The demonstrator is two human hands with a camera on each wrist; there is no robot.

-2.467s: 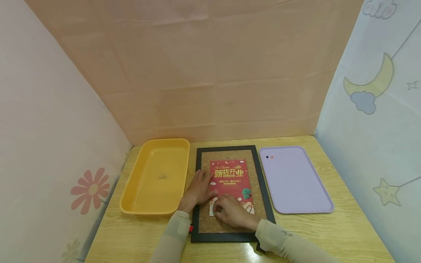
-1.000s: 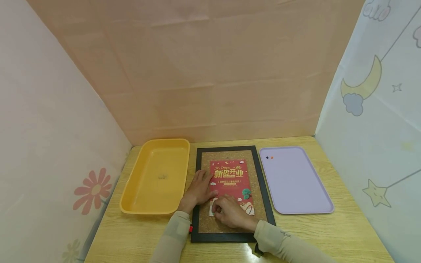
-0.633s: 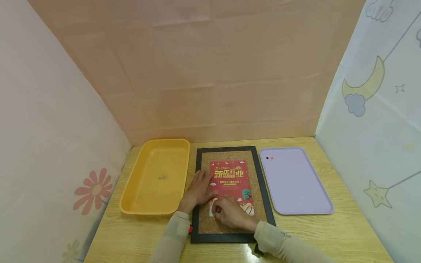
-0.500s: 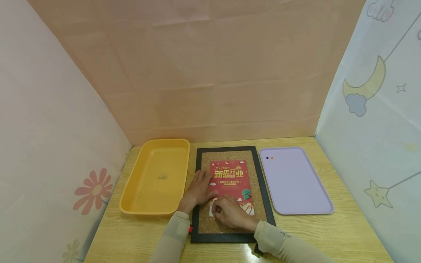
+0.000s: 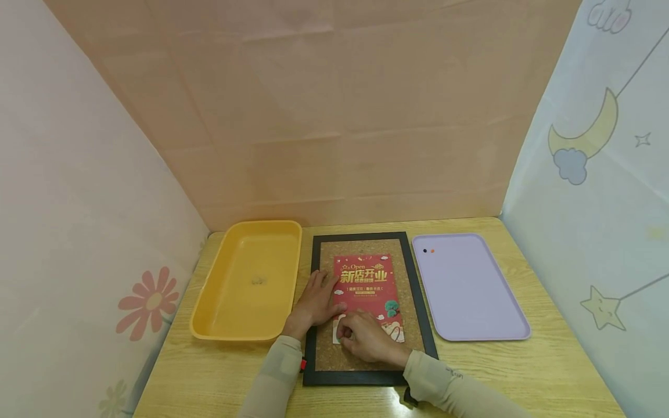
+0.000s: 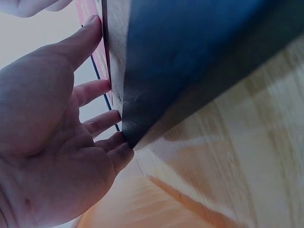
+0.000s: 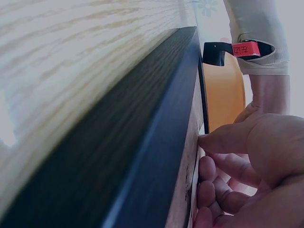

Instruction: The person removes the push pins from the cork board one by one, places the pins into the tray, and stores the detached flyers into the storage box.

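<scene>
A red poster [image 5: 366, 293] with gold lettering lies on a cork board [image 5: 326, 247] with a black frame. My left hand [image 5: 315, 299] rests with fingers spread along the poster's left edge; in the left wrist view its fingertips touch the board and frame side. My right hand [image 5: 366, 337] is bent over the poster's lower left corner. Its thumb [image 7: 221, 138] and index finger are brought together at the poster's surface, the other fingers curled. Whatever small thing they pinch is hidden by the fingertips; I cannot tell its kind.
A deep yellow tray [image 5: 298, 278] stands left of the board. On the right is a flat lilac tray [image 5: 473, 296] with a small black piece [image 5: 425, 251] and a small orange piece [image 5: 432, 251] near its top left corner. Fabric walls close in the wooden table [image 5: 554, 371].
Both hands hold almost the same places. The right fingers have shifted very slightly left at the corner, and the head view has swung a little. The poster and trays stay put.
</scene>
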